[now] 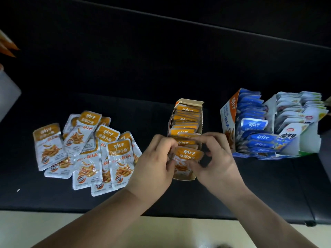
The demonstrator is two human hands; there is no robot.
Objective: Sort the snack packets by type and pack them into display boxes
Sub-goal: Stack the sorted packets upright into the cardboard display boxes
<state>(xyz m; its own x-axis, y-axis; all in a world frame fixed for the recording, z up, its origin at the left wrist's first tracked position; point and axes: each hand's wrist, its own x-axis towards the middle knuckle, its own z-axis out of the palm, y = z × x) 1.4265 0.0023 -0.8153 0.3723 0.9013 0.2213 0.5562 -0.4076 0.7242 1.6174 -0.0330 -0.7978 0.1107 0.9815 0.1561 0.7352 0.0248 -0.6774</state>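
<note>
An open cardboard display box [186, 102] stands mid-table, filled with upright orange-topped snack packets. At its near end both hands hold one orange packet [188, 154]. My left hand [154, 161] pinches its left edge and my right hand [216, 158] pinches its right side. To the left, a loose pile of several orange packets [86, 151] lies flat on the black surface. A box of blue packets [250, 126] and a box of white packets [293, 115] stand at the right.
The black surface [161, 77] runs far back to a raised edge. A pale container [7, 97] and orange objects [7, 45] sit at the far left. A light floor strip [53, 226] shows below the near edge.
</note>
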